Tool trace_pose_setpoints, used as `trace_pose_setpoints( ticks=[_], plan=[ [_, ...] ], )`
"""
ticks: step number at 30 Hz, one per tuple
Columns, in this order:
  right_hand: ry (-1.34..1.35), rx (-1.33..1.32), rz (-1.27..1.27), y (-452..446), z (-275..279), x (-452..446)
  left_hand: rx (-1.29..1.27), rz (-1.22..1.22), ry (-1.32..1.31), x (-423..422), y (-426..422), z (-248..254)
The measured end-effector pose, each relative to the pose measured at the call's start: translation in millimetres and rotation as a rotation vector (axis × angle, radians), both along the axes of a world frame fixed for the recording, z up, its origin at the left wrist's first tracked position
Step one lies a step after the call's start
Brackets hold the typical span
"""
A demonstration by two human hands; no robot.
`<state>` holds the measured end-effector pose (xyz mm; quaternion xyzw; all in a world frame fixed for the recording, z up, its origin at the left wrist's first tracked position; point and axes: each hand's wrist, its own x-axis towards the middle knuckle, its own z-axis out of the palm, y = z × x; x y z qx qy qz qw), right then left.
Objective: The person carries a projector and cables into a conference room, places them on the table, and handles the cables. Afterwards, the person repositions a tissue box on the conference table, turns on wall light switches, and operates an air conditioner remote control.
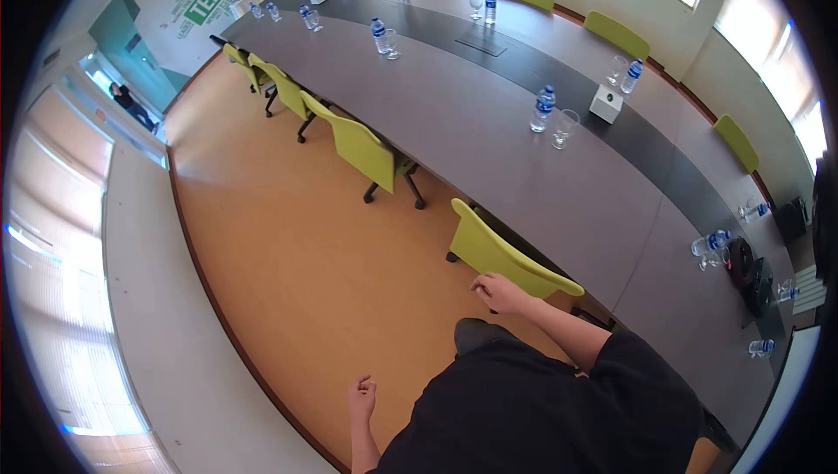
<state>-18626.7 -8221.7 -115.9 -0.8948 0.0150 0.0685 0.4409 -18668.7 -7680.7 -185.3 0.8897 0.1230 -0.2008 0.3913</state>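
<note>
My left hand (362,395) hangs low above the floor, its fingers curled in with nothing visible in them. My right hand (499,291) is held out in front of a green chair (502,251), with its fingers loosely bent and partly apart. It appears empty, and I cannot tell whether it touches the chair. Beyond that chair runs a long conference table (559,186). Nearest on it to my right hand are a water bottle (542,110) and a stemmed glass (564,129).
More green chairs (362,151) line the table's near side, on an orange-brown floor (279,238). A white box (607,103), several bottles and glasses, and a dark bag (740,263) are on the table. A person (131,106) stands at the far-left doorway.
</note>
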Motion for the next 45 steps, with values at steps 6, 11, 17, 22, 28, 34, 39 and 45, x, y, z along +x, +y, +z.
trace_pose_setpoints(
  ticks=[6,11,17,22,28,34,39,45],
  plan=[
    [0.205,0.005,0.213,30,-34,73,-0.149,0.006,0.074,70,-20,1],
    [0.280,-0.013,0.333,47,-61,167,-0.199,-0.076,0.305,151,-32,-22],
    [0.267,-0.007,0.412,51,-84,326,-0.147,-0.016,0.483,205,31,-41],
    [0.211,-0.104,0.506,73,-55,477,-0.033,0.214,0.464,259,35,-2],
    [0.072,-0.015,0.461,122,-33,635,-0.093,0.150,0.324,314,65,-23],
    [0.178,0.000,0.473,185,-55,726,-0.258,0.164,0.439,419,107,-62],
    [0.295,-0.095,0.589,227,-51,807,-0.135,0.074,0.562,599,196,-76],
    [0.189,0.004,0.344,264,-42,928,0.149,0.014,0.444,911,285,-43]
  ],
)
